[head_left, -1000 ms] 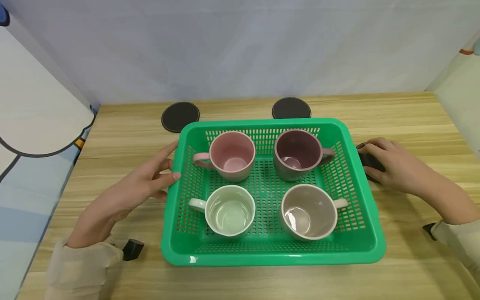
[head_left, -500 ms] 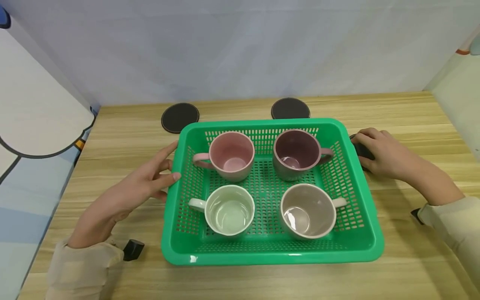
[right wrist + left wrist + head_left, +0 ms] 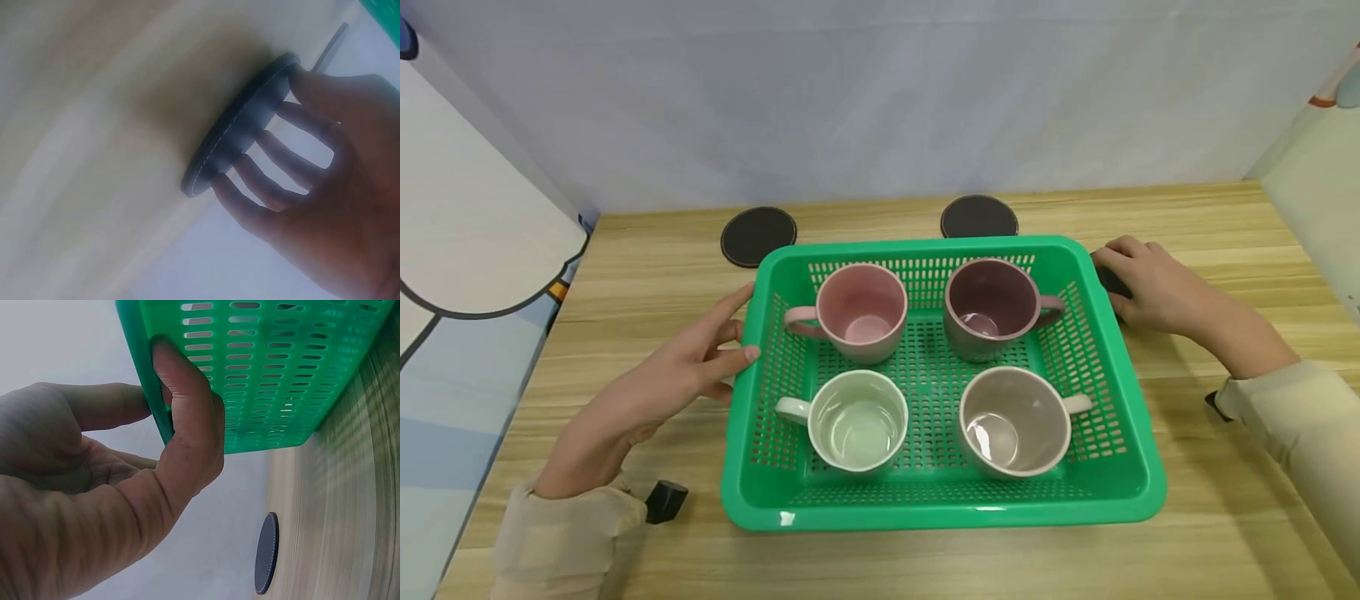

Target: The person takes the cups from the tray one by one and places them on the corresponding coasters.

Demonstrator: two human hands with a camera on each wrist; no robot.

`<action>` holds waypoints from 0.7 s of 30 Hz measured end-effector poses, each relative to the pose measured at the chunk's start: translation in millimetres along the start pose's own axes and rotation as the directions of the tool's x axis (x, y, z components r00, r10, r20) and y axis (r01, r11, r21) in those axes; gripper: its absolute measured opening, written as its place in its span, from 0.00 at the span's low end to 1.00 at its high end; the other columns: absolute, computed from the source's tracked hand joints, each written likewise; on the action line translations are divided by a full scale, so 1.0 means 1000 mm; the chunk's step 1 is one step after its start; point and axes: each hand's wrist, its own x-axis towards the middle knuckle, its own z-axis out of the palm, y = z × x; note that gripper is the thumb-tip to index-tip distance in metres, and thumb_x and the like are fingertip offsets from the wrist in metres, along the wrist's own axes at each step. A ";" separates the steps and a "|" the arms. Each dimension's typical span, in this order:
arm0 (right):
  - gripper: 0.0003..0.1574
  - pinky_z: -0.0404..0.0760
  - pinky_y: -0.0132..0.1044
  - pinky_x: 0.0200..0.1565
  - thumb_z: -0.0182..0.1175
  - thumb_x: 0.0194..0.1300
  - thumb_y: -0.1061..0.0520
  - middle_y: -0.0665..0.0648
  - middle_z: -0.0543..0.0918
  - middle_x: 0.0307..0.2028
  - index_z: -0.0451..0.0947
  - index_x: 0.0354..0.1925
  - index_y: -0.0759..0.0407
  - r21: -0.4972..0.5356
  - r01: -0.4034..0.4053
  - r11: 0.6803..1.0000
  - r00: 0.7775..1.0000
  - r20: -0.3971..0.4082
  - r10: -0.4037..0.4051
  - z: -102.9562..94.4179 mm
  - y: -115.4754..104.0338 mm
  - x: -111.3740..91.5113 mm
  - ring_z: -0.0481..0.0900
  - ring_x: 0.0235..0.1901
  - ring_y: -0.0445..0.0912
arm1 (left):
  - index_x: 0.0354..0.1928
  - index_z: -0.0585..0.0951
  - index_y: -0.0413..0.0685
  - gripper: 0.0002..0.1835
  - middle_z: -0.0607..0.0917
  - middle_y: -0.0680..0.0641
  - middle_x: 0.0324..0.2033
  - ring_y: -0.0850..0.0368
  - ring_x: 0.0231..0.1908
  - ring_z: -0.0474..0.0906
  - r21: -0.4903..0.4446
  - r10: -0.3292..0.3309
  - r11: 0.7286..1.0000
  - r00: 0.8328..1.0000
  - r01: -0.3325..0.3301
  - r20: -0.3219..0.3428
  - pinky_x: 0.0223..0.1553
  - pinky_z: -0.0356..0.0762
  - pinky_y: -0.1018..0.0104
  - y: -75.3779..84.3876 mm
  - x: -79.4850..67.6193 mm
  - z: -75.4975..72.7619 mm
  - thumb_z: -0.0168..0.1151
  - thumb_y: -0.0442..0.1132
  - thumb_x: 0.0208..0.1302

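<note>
My left hand (image 3: 688, 360): thumb (image 3: 733, 361) opposed to bent fingers (image 3: 194, 425), gripping. My left wrist (image 3: 597, 433): bare, angled inward. My right hand (image 3: 1157, 283): fingers bent and spread, thumb opposite, pinching. My right wrist (image 3: 1251, 340): bare, angled inward.

The basket (image 3: 940, 518) stands on the desk (image 3: 1217, 221), two mugs (image 3: 863, 307) in its rear half, two more mugs (image 3: 859, 423) in its front half. Behind it lie one coaster (image 3: 758, 237) near its left corner and a second coaster (image 3: 979, 217) right of its middle; a third coaster (image 3: 237, 128) is beside its right wall.
</note>
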 end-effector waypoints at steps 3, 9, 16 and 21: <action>0.27 0.70 0.71 0.60 0.63 0.71 0.62 0.78 0.69 0.64 0.71 0.65 0.67 -0.006 -0.008 1.000 1.000 0.020 0.008 -0.002 0.002 0.006 0.70 0.60 0.76 | 0.85 0.35 0.65 0.43 0.72 0.30 0.67 0.54 0.46 0.87 -0.002 -0.001 1.000 1.000 0.001 -0.002 0.44 0.89 0.56 0.000 0.000 0.000 0.49 0.39 0.83; 0.29 0.67 0.71 0.63 0.63 0.73 0.60 0.77 0.68 0.66 0.69 0.67 0.68 0.015 -0.017 1.000 0.998 0.053 0.016 -0.004 0.006 0.017 0.67 0.62 0.75 | 0.85 0.36 0.65 0.42 0.72 0.30 0.66 0.54 0.46 0.87 -0.008 -0.001 1.000 1.000 0.001 -0.005 0.44 0.89 0.56 -0.001 0.000 0.000 0.49 0.39 0.83; 0.31 0.63 0.70 0.67 0.61 0.73 0.61 0.77 0.69 0.64 0.67 0.69 0.70 0.010 0.005 1.000 0.999 0.043 -0.005 -0.007 0.010 0.029 0.67 0.64 0.72 | 0.85 0.36 0.65 0.42 0.72 0.31 0.67 0.53 0.47 0.87 -0.011 0.000 1.000 1.000 0.000 -0.006 0.44 0.89 0.56 -0.003 0.000 0.000 0.50 0.40 0.83; 0.29 0.62 0.69 0.68 0.60 0.73 0.60 0.77 0.69 0.64 0.68 0.68 0.68 0.014 0.000 1.000 0.999 0.051 -0.001 -0.008 0.013 0.036 0.66 0.64 0.72 | 0.85 0.36 0.65 0.42 0.72 0.31 0.69 0.53 0.47 0.87 -0.009 -0.001 1.000 1.000 0.001 -0.005 0.44 0.88 0.56 -0.003 0.000 0.000 0.50 0.40 0.83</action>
